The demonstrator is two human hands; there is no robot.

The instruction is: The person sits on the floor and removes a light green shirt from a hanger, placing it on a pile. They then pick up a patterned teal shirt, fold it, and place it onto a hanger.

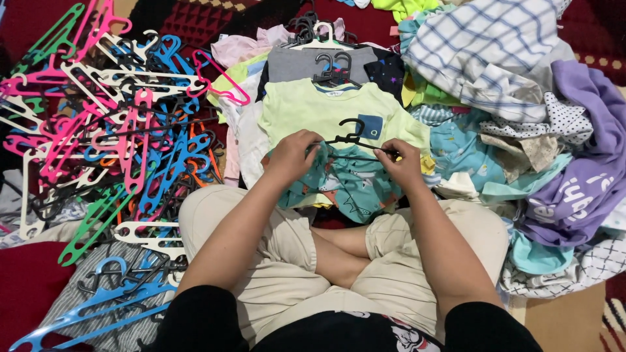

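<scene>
- Down on the floor, a person sits cross-legged in beige shorts (274,261), with both hands out in front over a small teal patterned garment (349,186).
- Left hand (293,156): its grip is closed on the teal garment's upper left edge, bunching the cloth.
- Right hand (401,163): the fingers pinch the right end of a black hanger (355,138), together with the cloth there.
- That hanger lies across the top of the teal garment, its hook pointing away from the person, over a pale green shirt (313,107) with a blue pocket.
- Behind the green shirt, more clothes lie stacked on hangers, a grey garment (297,64) among them.
- To the left, a heap of coloured plastic hangers (111,124) in pink, blue, green and white.
- To the right, a pile of loose clothes, with a plaid shirt (482,45) and a purple top (583,176).
</scene>
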